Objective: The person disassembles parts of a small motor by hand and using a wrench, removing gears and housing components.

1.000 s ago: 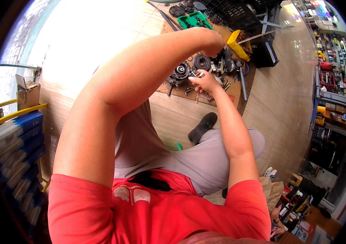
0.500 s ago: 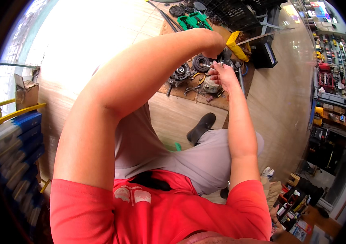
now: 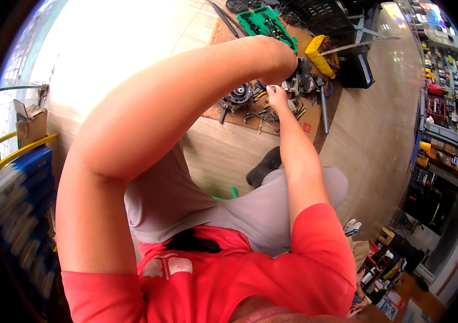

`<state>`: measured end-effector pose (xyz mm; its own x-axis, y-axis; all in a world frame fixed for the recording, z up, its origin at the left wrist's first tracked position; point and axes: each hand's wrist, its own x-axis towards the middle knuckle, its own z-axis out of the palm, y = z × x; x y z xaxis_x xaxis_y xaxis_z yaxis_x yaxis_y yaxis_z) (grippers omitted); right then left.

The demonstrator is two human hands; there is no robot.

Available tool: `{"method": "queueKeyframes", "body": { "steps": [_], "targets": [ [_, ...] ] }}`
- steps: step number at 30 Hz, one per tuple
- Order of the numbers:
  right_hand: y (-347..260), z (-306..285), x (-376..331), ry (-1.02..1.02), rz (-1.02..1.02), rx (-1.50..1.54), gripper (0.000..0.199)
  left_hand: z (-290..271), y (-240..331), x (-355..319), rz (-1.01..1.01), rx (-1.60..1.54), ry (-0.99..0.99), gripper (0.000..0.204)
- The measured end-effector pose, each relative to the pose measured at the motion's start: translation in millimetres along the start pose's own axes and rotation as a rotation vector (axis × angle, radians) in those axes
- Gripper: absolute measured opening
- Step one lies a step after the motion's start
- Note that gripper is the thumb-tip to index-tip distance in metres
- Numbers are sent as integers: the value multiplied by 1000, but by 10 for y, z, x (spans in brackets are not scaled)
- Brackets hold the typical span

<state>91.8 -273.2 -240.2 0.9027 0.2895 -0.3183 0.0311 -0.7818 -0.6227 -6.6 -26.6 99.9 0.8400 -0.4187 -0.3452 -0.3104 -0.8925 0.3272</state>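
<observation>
My left hand (image 3: 282,60) is bent over the parts on the floor, its fingers hidden behind the wrist and back of the hand. Just below it, my right hand (image 3: 276,97) is closed, fingertips pinched together; what lies between them is too small to make out. Left of the hands rests a round grey metal machine part (image 3: 238,96) with a central hub. Small metal tools and loose parts (image 3: 261,115) lie below them on a brown cardboard sheet (image 3: 272,128). A dark, bulky part (image 3: 306,81) sits to the right of the hands.
An opened green tool case (image 3: 266,26) lies beyond my hands. To the right are a yellow holder (image 3: 320,56), a black box (image 3: 357,72) and a metal tube (image 3: 323,110). A black crate (image 3: 315,16) stands behind. Blue stacked packages (image 3: 24,183) fill the left side.
My right hand has moved left, closer under my left hand, and its spread fingers have closed. The black ring seen between the hands is now covered.
</observation>
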Motion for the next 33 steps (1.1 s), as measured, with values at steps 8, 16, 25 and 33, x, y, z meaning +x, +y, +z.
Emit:
{"method": "queueKeyframes", "body": {
  "steps": [8,16,25,33],
  "targets": [
    [-137,259,124,-7,-33,60,60,157,-166,-72,-34,-23,53,21],
    [-1222,-1008,-801,-42,-240,-76,41,-183,277,193,105,-15,198,21],
    [-676,-1900,-3842,94,77,197,34,-869,1264,-1241,1031,-767,1162,59],
    [441,-707,-4959,-51,794,517,17,-940,1284,-2416,1130,-713,1477,55]
  ]
}}
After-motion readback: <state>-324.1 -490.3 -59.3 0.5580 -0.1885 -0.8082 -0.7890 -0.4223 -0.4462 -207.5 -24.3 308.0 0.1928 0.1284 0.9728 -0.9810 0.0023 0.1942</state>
